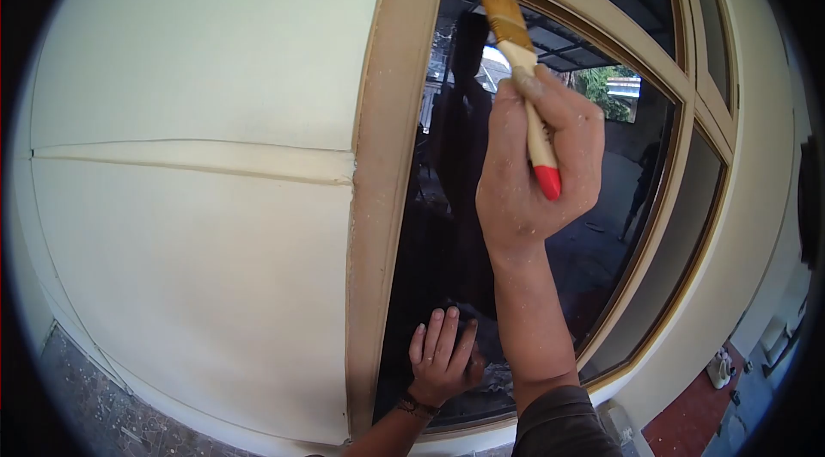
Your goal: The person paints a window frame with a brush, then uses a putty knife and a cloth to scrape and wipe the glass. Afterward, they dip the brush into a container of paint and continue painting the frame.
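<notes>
My right hand (534, 169) is raised before the window, its fingers closed around the pale wooden handle of a paintbrush (520, 53). The handle ends in a red tip by my palm. Yellow-brown bristles point up and overlap the inner edge of the top frame rail. Lower down, my left hand (443, 354) lies with fingers stretched out against the dark window glass (455, 225). A dark bracelet circles the left wrist. The tan window frame (382, 199) runs up left of both hands. Small pale specks dot the skin of my right hand and forearm.
A cream wall (189, 259) with a raised horizontal band (198, 160) fills the left. More framed panes (675, 242) continue on the right. Speckled floor (77, 397) shows at lower left. Shoes (720, 368) rest on a red floor strip (687, 410) at lower right.
</notes>
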`<state>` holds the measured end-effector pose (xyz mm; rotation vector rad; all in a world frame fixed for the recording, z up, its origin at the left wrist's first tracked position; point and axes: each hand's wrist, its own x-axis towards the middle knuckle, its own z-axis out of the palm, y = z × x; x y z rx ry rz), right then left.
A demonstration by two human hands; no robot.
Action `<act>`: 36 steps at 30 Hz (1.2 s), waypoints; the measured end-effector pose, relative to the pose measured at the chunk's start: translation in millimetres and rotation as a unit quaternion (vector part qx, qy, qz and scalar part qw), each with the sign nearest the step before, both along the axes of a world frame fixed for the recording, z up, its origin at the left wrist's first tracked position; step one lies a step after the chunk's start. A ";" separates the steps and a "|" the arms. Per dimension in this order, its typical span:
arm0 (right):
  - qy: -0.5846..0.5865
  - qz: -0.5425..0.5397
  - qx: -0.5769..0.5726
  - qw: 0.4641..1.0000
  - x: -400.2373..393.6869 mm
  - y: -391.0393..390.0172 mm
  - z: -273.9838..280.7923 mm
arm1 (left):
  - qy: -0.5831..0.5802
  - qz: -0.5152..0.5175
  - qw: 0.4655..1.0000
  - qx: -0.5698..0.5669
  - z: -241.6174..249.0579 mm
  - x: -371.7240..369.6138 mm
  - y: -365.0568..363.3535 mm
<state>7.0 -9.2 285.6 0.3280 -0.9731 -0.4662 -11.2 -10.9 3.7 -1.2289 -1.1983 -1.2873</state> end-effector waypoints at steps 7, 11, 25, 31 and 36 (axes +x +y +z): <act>-0.067 -0.024 -0.096 0.993 72.4 0.1 -68.6 | 0.005 -0.002 1.000 -0.005 2.2 0.9 -0.4; -0.063 0.324 -0.294 0.897 127.7 -1.7 -126.6 | 0.009 -0.006 1.000 0.005 3.3 1.6 1.1; -0.044 0.309 -0.321 0.894 175.8 12.1 -108.6 | 0.046 -0.034 0.998 0.025 124.9 9.4 -5.3; -0.067 0.253 -0.290 0.920 188.0 18.8 -64.4 | 0.080 -0.027 0.996 0.024 185.8 4.4 5.1; -0.092 0.182 -0.253 0.946 199.4 25.0 -9.0 | 0.051 -0.009 0.999 0.009 186.7 10.2 10.0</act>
